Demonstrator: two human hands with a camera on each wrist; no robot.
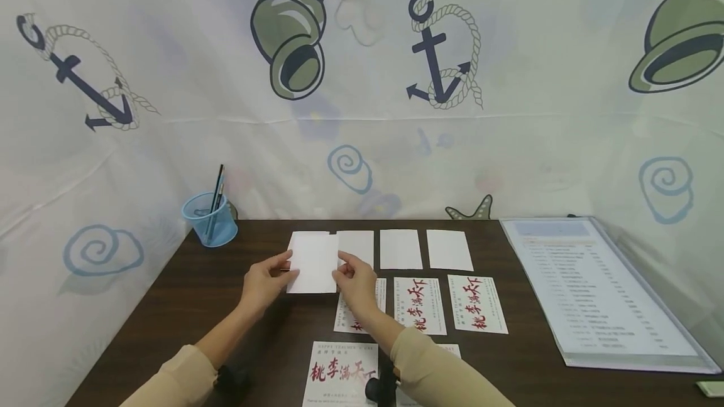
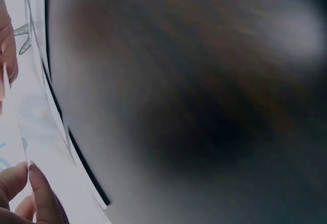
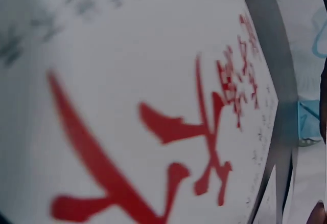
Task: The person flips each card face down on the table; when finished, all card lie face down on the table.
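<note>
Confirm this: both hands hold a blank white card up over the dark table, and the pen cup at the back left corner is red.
Not quite. In the head view the pen cup is blue, not red. The rest stands: the left hand and right hand hold the blank white card over the dark table.

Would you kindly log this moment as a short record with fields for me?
Left hand: pinches the left edge of the blank white card
Right hand: pinches the right edge of the same card
Card state: lifted above the table
Blank cards lying flat: three, in the back row
Printed cards: red-lettered, nearer rows
Left rear: blue pen cup
Right side: clear document folder
</note>
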